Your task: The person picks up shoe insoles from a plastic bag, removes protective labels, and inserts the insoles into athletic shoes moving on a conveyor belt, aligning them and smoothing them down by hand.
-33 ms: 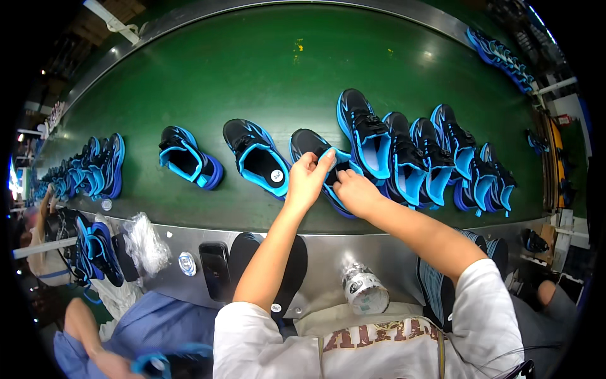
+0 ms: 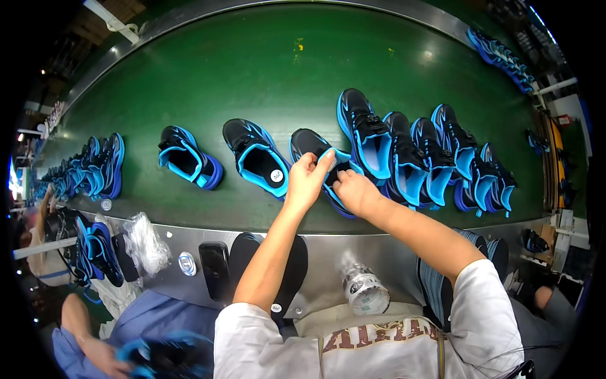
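Observation:
Both hands are at a black and blue sneaker (image 2: pixel 307 140) lying on the green belt, toe pointing away. My left hand (image 2: pixel 309 180) pinches the light blue lining at the shoe's tongue between thumb and fingers. Curled at the opening, my right hand (image 2: pixel 357 192) has its fingertips at the inner edge of the collar, partly hidden inside. To the left rests a matching sneaker (image 2: pixel 257 158), with a round white sticker on its insole. Close on the right stands another sneaker (image 2: pixel 364 129), its toe farther up the belt.
More sneakers (image 2: pixel 434 161) stand in a cluster at right; a single sneaker (image 2: pixel 187 158) and a row (image 2: pixel 107 167) are at left. Along the metal ledge (image 2: pixel 328 252) lie a phone (image 2: pixel 215 270), black insoles (image 2: pixel 293 268), a jar (image 2: pixel 366 290) and plastic wrap (image 2: pixel 145 243). A co-worker's hand (image 2: pixel 104 357) is lower left.
At lower left, the co-worker's hand and the blurred sneaker by it have shifted, and more of that sneaker shows. My hands and the shoe between them look almost unchanged.

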Motion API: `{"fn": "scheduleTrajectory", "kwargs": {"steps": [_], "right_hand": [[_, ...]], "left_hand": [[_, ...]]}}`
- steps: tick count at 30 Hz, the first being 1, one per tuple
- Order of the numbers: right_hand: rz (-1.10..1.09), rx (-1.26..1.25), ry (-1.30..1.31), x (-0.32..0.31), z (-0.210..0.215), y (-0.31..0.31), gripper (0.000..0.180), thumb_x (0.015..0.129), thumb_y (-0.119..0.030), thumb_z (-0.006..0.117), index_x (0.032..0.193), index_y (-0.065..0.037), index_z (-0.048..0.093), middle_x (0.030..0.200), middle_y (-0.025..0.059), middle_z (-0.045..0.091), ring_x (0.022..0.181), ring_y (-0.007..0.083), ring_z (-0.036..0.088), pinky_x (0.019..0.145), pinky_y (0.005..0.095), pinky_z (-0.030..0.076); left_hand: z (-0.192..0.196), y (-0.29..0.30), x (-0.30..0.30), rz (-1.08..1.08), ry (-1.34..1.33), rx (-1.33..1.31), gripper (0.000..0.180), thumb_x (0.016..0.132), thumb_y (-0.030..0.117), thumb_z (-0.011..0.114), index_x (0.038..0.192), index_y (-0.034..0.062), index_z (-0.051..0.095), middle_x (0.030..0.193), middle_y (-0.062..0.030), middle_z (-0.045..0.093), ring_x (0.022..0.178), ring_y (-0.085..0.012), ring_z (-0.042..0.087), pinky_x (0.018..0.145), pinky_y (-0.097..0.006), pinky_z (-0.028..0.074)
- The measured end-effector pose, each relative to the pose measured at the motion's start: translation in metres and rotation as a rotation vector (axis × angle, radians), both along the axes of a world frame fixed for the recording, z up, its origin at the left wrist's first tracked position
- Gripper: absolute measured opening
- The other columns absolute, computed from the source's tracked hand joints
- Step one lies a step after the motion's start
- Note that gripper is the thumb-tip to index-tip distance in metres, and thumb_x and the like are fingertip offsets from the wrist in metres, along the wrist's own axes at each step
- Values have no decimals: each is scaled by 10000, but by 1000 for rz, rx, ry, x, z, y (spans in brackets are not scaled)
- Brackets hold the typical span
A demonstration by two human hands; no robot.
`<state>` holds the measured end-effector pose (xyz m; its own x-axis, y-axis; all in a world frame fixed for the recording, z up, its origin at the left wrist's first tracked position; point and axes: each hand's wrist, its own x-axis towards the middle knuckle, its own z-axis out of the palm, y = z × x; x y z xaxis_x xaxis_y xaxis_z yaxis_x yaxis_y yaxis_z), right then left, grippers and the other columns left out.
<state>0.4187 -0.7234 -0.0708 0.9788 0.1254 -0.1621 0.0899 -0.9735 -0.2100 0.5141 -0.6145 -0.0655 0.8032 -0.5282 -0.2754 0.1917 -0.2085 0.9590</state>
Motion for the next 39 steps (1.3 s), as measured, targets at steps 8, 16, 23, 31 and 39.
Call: {"fn": "scheduleTrajectory", "kwargs": {"steps": [8,16,23,31,39], "right_hand": [[241,-304,398,17,14,1,223,761,-154,509,916,-45,628,917,118,591,885,257,545,736,307,438],[287,-276,527,26,-13,-8,218,758,-134,515,910,-79,662,979,82,609,936,214,536,852,331,364],[283,-33,813,10,49,-11,451,805,-316,348,827,40,624,857,150,617,998,235,530,1066,415,53],[-61,310,-374,-85,24,-8,173,669,-109,641,764,-19,528,830,91,531,830,252,511,864,387,402],[-139,318,-406,-117,32,-24,291,675,-109,627,933,-14,531,957,112,532,936,262,509,871,405,393]], "left_hand": [[-5,4,4,-53,14,-11,405,802,366,605,619,26,483,530,50,343,505,-35,294,425,-217,232],[-9,-7,0,101,-160,22,324,788,286,627,776,-4,483,571,21,323,522,-66,312,449,-229,271],[-9,-9,-2,-122,-1220,370,300,673,143,649,900,40,481,777,-92,442,692,-271,501,571,-356,405],[8,-4,-14,-387,-1213,553,324,636,137,675,846,31,452,834,-117,425,751,-280,480,611,-365,405],[15,-17,-21,-426,-1339,476,207,711,142,618,799,31,468,760,-108,424,680,-268,485,578,-351,407]]}}
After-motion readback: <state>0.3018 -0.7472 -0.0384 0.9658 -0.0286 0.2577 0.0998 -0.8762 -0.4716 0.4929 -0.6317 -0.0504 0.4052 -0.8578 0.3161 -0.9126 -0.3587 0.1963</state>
